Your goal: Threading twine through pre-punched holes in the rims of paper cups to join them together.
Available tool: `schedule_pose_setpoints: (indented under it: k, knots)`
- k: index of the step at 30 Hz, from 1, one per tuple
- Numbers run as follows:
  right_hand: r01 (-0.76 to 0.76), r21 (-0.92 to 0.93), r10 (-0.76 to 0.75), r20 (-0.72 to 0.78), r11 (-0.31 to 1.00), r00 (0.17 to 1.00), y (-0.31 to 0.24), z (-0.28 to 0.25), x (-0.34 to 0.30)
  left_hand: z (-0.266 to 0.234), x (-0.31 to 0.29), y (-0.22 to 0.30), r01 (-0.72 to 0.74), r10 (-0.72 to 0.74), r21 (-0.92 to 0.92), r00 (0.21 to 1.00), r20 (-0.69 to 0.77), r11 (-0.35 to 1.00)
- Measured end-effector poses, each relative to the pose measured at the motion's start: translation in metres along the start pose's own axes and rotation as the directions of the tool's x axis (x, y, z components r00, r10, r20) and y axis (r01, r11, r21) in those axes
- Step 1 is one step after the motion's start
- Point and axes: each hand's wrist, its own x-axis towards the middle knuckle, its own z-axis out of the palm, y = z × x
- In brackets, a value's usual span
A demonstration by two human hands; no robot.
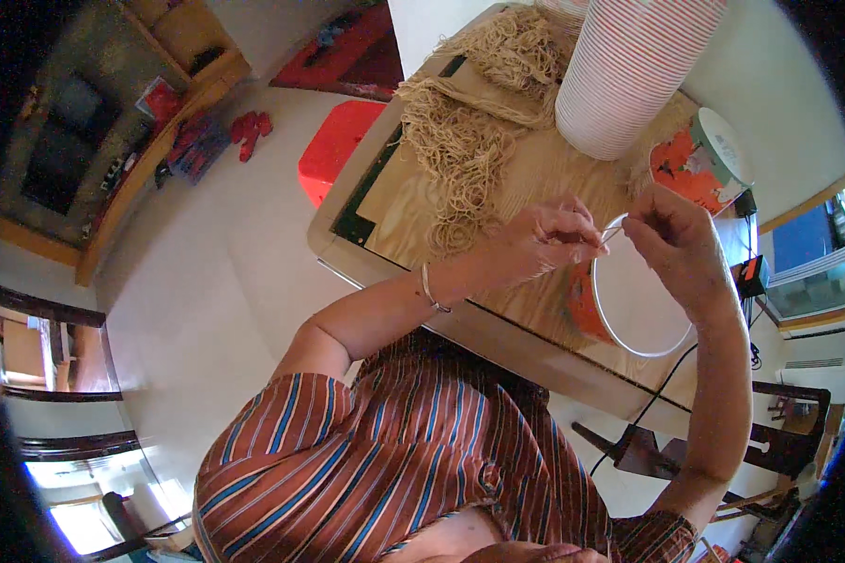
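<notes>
My left hand, with a bangle on its wrist, pinches a thin pale strand close to its fingertips. Opposite it, my right hand has thumb and fingers closed on the same short strand. Both hands are raised over the rim of a paper tub, white inside and orange-red outside. Left of the tub lies a tangled heap of beige cord, looking like the strand's material, though the strand is too small to be sure. The tips of some fingers are hidden.
A tall stack of white paper cups or tubs stands at the back of the wooden table. Another red-patterned tub lies tilted on the right. A black cable hangs over the edge. A red stool stands beyond the left edge.
</notes>
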Motion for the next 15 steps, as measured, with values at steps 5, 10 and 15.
schedule_pose_setpoints:
  k: [5,10,15]
  knots:
    - [0.028,0.012,-0.028,0.016,1.000,0.999,-0.007,0.004,-0.008,-0.002,0.002,-0.006,-0.059,0.061,-0.042,0.997,0.056,0.997]
    - [0.129,-0.122,-0.123,0.057,0.984,0.991,-0.015,-0.011,-0.005,-0.008,0.010,-0.005,-0.308,0.271,0.204,0.944,0.187,0.929]
    - [0.203,-0.373,-0.187,0.079,0.905,0.979,-0.015,-0.037,-0.007,-0.010,0.012,0.001,-0.449,0.404,0.314,0.892,0.201,0.836]
